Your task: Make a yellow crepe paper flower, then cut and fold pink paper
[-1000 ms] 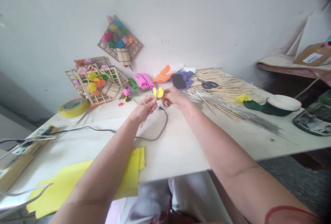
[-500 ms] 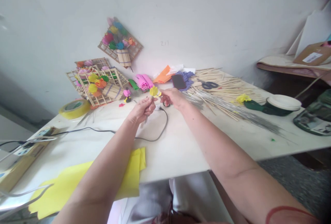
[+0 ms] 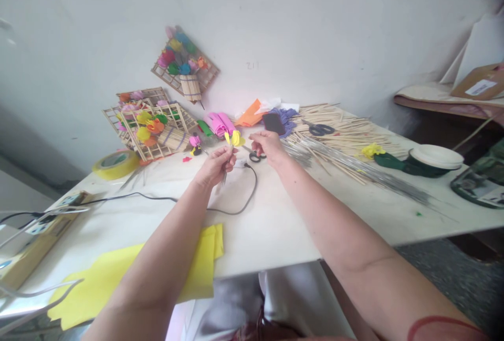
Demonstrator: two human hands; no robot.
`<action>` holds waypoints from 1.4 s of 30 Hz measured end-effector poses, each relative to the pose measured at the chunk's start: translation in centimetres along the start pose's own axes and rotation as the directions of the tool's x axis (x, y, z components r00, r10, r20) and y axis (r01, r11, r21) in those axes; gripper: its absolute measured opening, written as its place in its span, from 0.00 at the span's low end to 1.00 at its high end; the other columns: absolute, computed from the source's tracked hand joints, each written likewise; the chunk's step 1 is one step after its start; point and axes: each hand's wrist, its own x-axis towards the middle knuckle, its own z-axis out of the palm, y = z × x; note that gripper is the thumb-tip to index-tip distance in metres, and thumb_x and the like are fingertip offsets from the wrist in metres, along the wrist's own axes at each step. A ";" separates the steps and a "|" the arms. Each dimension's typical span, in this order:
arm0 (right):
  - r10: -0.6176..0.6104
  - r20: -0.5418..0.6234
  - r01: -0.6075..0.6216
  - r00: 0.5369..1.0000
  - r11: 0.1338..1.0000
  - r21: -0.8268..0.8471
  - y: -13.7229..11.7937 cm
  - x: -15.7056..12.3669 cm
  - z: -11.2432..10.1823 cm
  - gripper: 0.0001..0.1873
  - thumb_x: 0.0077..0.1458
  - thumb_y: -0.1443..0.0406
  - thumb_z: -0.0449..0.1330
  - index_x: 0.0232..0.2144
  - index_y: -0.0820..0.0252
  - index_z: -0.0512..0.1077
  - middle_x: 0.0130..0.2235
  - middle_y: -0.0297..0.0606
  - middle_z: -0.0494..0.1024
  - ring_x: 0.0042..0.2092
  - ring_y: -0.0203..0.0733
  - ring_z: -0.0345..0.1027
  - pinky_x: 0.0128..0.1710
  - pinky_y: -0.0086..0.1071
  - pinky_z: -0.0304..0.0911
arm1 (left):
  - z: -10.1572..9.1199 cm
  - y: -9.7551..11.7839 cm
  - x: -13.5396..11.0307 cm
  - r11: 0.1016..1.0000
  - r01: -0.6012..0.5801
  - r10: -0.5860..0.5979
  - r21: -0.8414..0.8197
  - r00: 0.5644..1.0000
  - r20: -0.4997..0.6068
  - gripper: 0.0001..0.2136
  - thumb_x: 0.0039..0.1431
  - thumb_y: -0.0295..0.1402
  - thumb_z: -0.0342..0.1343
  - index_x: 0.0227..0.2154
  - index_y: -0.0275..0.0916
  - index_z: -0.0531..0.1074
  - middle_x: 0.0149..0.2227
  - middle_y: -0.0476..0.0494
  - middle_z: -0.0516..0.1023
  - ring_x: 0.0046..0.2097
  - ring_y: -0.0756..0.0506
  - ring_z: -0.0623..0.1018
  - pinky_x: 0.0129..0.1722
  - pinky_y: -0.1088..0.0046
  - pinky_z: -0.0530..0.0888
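Yellow flower (image 3: 236, 138) is up above the white surface (image 3: 283, 215), petals sticking out past the left hand (image 3: 220, 165), whose grip is pinched around the thin stem. The right hand (image 3: 269, 146) is just beside it, fingers curled in, but I honestly can't tell if that grip is closed on anything. Black-handled scissors (image 3: 258, 158) lie right by those fingers, pink rolls (image 3: 220, 123) are behind the flower, and a yellow sheet (image 3: 106, 270) is partly hidden by the left forearm (image 3: 161, 244).
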 end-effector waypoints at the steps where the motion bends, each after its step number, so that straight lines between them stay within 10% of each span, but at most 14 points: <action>1: -0.008 -0.004 0.008 1.000 1.000 0.004 0.1 0.0 0.0 0.07 0.43 0.67 0.58 0.18 0.64 0.66 0.12 0.28 0.66 0.11 0.25 0.52 0.09 0.21 0.46 | 0.0 0.0 0.0 1.000 -0.003 0.003 0.013 1.000 -0.007 0.10 0.48 0.34 0.58 0.30 0.32 0.69 0.17 0.51 0.64 0.18 0.58 0.59 0.16 0.83 0.54; 42: 0.132 0.186 -0.149 0.974 0.986 0.080 0.7 -0.7 1.1 0.12 0.40 0.63 0.61 0.27 0.67 0.73 0.13 0.32 0.70 0.13 0.28 0.54 0.11 0.22 0.49 | -0.1 -0.4 0.7 0.918 0.007 0.136 0.397 0.934 -0.330 0.14 0.44 0.42 0.58 0.24 0.32 0.71 0.15 0.51 0.66 0.16 0.57 0.59 0.15 0.80 0.53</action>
